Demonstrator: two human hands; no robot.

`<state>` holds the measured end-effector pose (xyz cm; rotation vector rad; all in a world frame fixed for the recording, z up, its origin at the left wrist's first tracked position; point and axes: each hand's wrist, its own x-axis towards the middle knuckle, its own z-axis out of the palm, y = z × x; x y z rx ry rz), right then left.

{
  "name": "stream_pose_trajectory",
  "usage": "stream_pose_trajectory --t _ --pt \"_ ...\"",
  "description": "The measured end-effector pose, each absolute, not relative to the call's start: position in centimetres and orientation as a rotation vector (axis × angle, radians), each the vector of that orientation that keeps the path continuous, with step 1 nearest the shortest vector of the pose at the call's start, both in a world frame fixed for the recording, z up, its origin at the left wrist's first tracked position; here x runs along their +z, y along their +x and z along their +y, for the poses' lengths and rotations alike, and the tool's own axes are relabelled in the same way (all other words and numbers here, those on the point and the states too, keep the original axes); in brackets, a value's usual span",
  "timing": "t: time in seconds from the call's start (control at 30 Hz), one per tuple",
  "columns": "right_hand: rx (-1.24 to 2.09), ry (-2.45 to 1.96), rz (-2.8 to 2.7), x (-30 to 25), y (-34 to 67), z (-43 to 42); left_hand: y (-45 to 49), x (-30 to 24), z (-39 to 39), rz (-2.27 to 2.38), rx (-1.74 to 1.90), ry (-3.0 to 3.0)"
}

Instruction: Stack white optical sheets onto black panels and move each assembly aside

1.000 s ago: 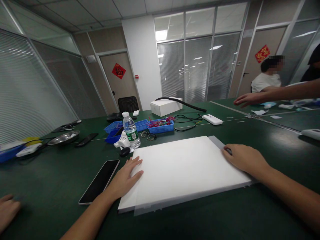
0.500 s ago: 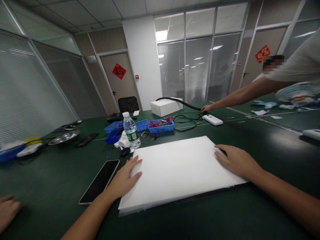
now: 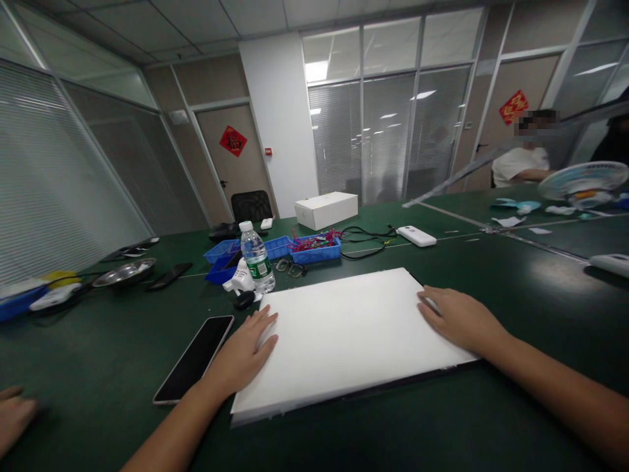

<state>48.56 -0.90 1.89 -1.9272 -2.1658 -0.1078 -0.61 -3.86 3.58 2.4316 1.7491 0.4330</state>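
Head view, seated position at a green table (image 3: 531, 288).

Item 1: white board (image 3: 344, 334), rectangular, lying flat on the table straight ahead of the person. A thin dark layer (image 3: 417, 381) shows under its near-right edge. Its near edge runs close to the person, and its far-left corner sits just beside a small black object (image 3: 243, 299).

Item 2: left hand (image 3: 243, 354), palm down, fingers slightly spread. The fingertips rest on the board's left edge and the heel rests on the table.

Item 3: right hand (image 3: 459, 318), palm down, fingers extended and loosely together, pressed on the board near its far-right corner.

Item 4: phone (image 3: 194, 357), screen dark, flat on the table just left of the left hand, apart from the board.

Item 5: water bottle (image 3: 255, 255), upright, with a white gadget (image 3: 238, 278) at its base, both near the board's far-left corner.

Item 6: glasses (image 3: 291, 267) and blue trays (image 3: 314, 249), 1 holding coloured bits, beyond the far edge.

Item 7: black cable (image 3: 366, 239), white handset (image 3: 417, 235) and white box (image 3: 325, 208), further back and well apart from the board.

Item 8: another person's hand (image 3: 14, 416), resting at the table's lower-left edge.

Open room: bare table lies right of the board and along its near edge. The left side is limited by the phone, and the far-left corner is crowded.
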Motion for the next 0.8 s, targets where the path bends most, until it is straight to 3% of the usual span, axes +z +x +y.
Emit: stream_pose_trajectory --t 0.4,0.8 --pt "-0.14 -1.929 -2.172 2.5 48.4 -1.2 2.6 8.3 -8.0 1.467 -0.109 2.43" --pt "-0.035 -1.725 -2.282 2.1 48.5 -1.0 2.6 9.1 -7.9 1.499 -0.037 2.4"
